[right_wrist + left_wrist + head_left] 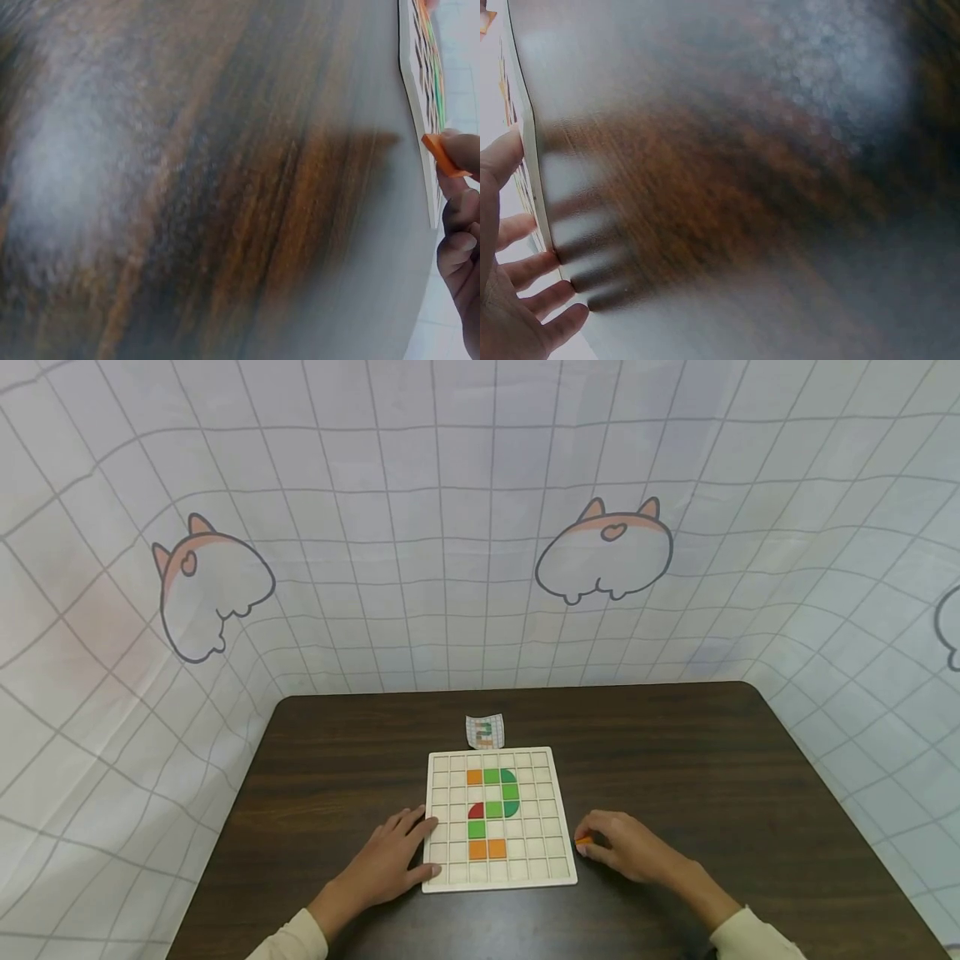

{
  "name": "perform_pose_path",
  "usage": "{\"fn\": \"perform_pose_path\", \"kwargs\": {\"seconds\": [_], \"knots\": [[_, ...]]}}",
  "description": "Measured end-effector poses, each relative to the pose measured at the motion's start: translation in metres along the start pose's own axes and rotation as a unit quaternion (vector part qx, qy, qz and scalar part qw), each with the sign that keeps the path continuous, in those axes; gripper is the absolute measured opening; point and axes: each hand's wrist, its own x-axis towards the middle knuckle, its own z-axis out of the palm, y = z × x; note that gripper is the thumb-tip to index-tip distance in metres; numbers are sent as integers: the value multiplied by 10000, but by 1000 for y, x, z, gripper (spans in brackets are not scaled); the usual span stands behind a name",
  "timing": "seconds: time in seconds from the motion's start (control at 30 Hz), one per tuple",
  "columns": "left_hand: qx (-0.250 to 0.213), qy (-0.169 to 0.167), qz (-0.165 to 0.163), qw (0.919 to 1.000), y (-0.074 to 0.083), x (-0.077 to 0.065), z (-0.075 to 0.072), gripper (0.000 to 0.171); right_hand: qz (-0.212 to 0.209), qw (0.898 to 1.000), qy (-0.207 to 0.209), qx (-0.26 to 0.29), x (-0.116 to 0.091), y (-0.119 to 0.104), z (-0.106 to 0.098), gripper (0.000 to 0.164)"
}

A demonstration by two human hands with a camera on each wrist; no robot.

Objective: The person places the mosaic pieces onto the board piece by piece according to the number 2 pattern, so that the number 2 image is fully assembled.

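Observation:
A white grid board [453, 877] lies on the dark table, with orange, green and red tiles set in a curving figure in its cells. Two orange tiles [487, 849] sit side by side low in that figure. My left hand [386, 860] rests at the board's left edge, fingers spread, thumb and index over the rim. Just off the right edge, my right hand [626, 845] pinches an orange tile [442, 155] between thumb and fingertips. The right wrist view shows this tile tilted beside the board's edge, its far part covered by the thumb.
Beyond the board's top edge lies a small curled paper card [485, 732] printed with a coloured grid figure. The dark wood table [330, 777] reaches back to a white grid-patterned curtain [480, 527], which surrounds it at the back and sides.

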Motion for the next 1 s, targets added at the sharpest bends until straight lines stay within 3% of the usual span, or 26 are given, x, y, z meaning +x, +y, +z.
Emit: {"fn": "perform_pose_path", "kwargs": {"seconds": [0.27, 0.73, 1.0], "knots": [[3, 48, 21, 10000, 0, 1, 0, 73, -92, 9995, -3, 298, 4, -2, 3, 8], [32, 37, 14, 10000, 2, 1, -1, 72, 125, 9887, -86, 1491, 21, -9, 17, 13], [56, 60, -9, 10000, 2, 1, 0, 73, 76, 9883, 148, 1516, 35, -15, 27, 12]]}}
